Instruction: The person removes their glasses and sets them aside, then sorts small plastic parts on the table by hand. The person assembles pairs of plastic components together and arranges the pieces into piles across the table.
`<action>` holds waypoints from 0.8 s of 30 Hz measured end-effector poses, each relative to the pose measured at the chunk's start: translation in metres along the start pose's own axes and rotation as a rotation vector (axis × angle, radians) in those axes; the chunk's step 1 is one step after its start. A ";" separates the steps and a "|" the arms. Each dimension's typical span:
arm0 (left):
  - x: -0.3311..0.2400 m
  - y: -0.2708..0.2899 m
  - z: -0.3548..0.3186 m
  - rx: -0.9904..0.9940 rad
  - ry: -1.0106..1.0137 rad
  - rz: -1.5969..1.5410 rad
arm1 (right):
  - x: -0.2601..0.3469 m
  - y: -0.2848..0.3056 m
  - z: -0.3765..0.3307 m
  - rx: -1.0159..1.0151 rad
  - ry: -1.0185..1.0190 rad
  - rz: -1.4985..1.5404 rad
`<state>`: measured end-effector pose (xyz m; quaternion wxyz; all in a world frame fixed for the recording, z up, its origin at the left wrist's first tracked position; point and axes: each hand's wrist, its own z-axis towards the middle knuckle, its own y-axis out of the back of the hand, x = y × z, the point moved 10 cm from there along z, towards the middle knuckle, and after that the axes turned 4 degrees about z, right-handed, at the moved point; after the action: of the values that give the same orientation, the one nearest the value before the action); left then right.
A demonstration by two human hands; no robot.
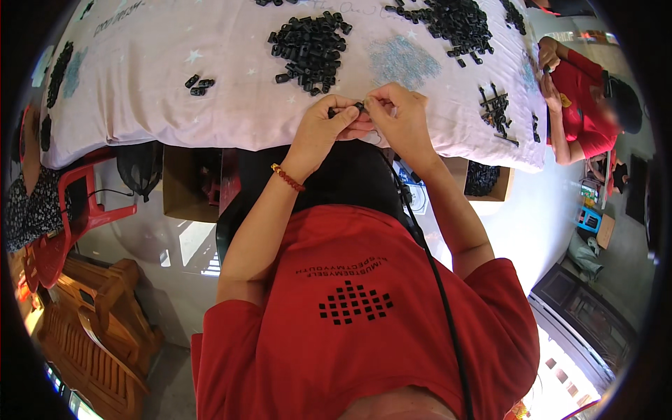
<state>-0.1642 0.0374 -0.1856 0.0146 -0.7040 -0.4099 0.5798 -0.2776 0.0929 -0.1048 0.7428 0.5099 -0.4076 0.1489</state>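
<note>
Over the near edge of the cloth-covered table (231,119), my two hands meet. With its thumb and fingers closed, my left hand (323,131) grips a small black plastic piece (360,107). My right hand (404,120) pinches at the right end of that piece; anything tiny between its fingertips is too small to make out. Just beyond my hands lies a large heap of short black cylindrical pieces (308,49). A patch of small pale blue bits (404,60) is spread to the right of this heap.
More black pieces (458,28) are heaped at the far right; several dark rod-like parts (495,110) lie near the right edge. Cardboard boxes (183,183) stand below the table. A red plastic chair (84,203) is at left. Another person in red (584,105) works at right.
</note>
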 end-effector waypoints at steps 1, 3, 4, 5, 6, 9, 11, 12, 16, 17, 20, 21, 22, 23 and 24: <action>0.001 0.001 0.000 -0.010 0.008 0.008 | -0.004 -0.002 0.000 0.006 -0.014 0.034; 0.002 0.001 0.001 -0.014 0.003 0.010 | -0.008 -0.004 0.000 0.010 -0.028 0.067; 0.003 0.002 0.001 -0.020 -0.001 0.012 | -0.007 -0.004 0.000 0.005 -0.020 0.064; 0.003 0.002 0.001 -0.020 -0.001 0.012 | -0.006 -0.004 0.000 -0.001 -0.011 0.062; 0.003 0.002 0.001 -0.021 0.001 0.009 | -0.005 -0.003 0.000 -0.001 -0.012 0.062; 0.002 0.001 -0.001 -0.025 0.001 0.005 | -0.002 -0.004 0.000 0.043 -0.043 0.136; 0.002 0.001 -0.001 -0.028 -0.001 0.003 | -0.008 -0.009 -0.002 0.091 -0.176 0.333; 0.003 0.001 -0.001 -0.029 -0.007 -0.007 | -0.006 -0.007 0.000 0.091 -0.178 0.332; 0.001 0.000 -0.001 -0.018 -0.021 -0.031 | -0.013 -0.012 -0.001 0.129 -0.225 0.308; 0.002 0.000 0.000 -0.017 -0.020 -0.031 | -0.018 -0.013 -0.002 0.110 -0.263 0.350; 0.002 0.001 0.001 -0.015 -0.037 -0.055 | -0.013 -0.014 -0.003 0.193 -0.222 0.277; 0.002 0.001 0.001 -0.020 -0.027 -0.048 | -0.015 -0.015 -0.004 0.191 -0.223 0.277; 0.003 0.002 0.001 -0.024 -0.016 -0.041 | -0.007 -0.013 -0.002 0.170 -0.096 0.127; 0.004 0.003 0.002 -0.022 -0.015 -0.041 | 0.003 -0.011 -0.002 0.147 0.030 -0.023; 0.006 0.005 0.003 -0.032 -0.003 -0.041 | 0.003 -0.011 -0.005 0.145 0.028 -0.024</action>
<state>-0.1641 0.0362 -0.1940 0.0146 -0.6945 -0.4336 0.5740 -0.2668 0.0922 -0.1100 0.7112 0.5651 -0.3792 0.1763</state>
